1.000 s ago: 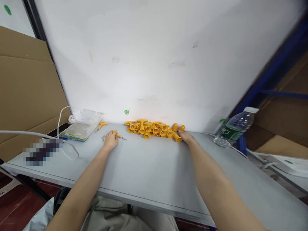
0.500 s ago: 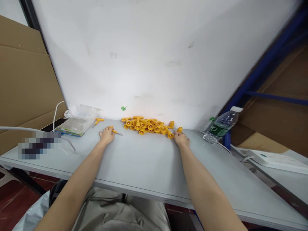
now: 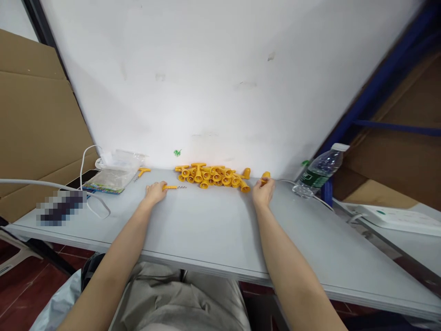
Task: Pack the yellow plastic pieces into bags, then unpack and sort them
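On the left side of the table, my left hand (image 3: 155, 192) is closed around the handle end of a yellow tool with a metal spiral tip (image 3: 171, 187). Its spiral points right, toward the heap. My right hand (image 3: 263, 195) grips a yellow cup-shaped cap (image 3: 265, 175), which stands out above the fingers. Between my hands, against the wall, lies a heap of yellow T-handled pieces with cup-shaped ends (image 3: 217, 177). One separate yellow cap (image 3: 246, 173) stands at the heap's right end. Another yellow T-handled spiral tool (image 3: 144, 171) lies behind my left hand.
Clear plastic bags (image 3: 119, 172) and a white cable (image 3: 81, 168) are at the left, near a cardboard sheet (image 3: 41, 119). A tilted water bottle (image 3: 319, 172) leans at the right. Beyond it are a white power strip (image 3: 399, 219) and a blue frame (image 3: 358, 117).
My right hand has moved slightly right and up with the yellow cap, away from the heap. My left hand has shifted a little right, and the spiral tool now points more level.
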A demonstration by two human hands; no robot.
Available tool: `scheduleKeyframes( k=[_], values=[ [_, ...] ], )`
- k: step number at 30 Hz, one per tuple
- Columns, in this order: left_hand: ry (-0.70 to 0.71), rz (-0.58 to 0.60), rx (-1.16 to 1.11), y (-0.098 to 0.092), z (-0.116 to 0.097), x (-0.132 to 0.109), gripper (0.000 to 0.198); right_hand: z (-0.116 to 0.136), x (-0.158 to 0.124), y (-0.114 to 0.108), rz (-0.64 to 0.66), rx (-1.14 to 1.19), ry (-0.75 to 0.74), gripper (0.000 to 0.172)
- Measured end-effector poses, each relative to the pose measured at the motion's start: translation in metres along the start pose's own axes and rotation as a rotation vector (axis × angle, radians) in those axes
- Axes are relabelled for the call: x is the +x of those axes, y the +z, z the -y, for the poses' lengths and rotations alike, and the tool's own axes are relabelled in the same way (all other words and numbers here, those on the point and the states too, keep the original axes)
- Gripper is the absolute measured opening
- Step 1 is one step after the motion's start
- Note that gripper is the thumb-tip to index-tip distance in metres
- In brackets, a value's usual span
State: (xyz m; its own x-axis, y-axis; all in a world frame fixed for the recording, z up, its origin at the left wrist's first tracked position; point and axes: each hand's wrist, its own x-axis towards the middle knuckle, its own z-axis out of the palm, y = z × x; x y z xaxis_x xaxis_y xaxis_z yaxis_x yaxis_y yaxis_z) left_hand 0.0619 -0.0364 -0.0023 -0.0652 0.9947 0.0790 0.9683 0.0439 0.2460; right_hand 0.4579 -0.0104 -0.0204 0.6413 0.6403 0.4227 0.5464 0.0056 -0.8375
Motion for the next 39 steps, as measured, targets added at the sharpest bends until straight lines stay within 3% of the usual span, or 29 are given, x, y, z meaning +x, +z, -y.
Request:
scheduleKeyframes(
  k=[4, 9, 16, 21, 25, 31, 39],
  values=[
    [0.056, 0.04, 0.014, -0.007, -0.004, -0.003, 0.035, 0.017, -0.006, 0.004, 0.012, 0.118, -0.101, 0.036],
    [0.072, -0.084, -0.108, -0.009, -0.013, -0.008, 0.031, 0.044, -0.019, 0.016, 0.073, 0.241, -0.177, 0.037],
    [0.162, -0.283, -0.271, -0.008, -0.021, -0.011, 0.03, 0.078, -0.055, 0.033, 0.334, 0.393, -0.484, 0.035],
    [0.224, -0.322, -0.319, -0.008, -0.024, -0.012, 0.031, 0.092, -0.075, 0.039, 0.563, 0.451, -0.674, 0.032],
    [0.276, -0.344, -0.319, -0.005, -0.023, -0.011, 0.032, 0.095, -0.082, 0.04, 0.663, 0.427, -0.778, 0.034],
    [0.345, -0.43, -0.356, 0.001, -0.021, -0.006, 0.03, 0.088, -0.08, 0.044, 0.681, 0.331, -0.826, 0.035],
    [0.323, -0.445, -0.379, 0.003, -0.021, -0.005, 0.028, 0.084, -0.075, 0.044, 0.563, 0.283, -0.739, 0.035]
  ],
)
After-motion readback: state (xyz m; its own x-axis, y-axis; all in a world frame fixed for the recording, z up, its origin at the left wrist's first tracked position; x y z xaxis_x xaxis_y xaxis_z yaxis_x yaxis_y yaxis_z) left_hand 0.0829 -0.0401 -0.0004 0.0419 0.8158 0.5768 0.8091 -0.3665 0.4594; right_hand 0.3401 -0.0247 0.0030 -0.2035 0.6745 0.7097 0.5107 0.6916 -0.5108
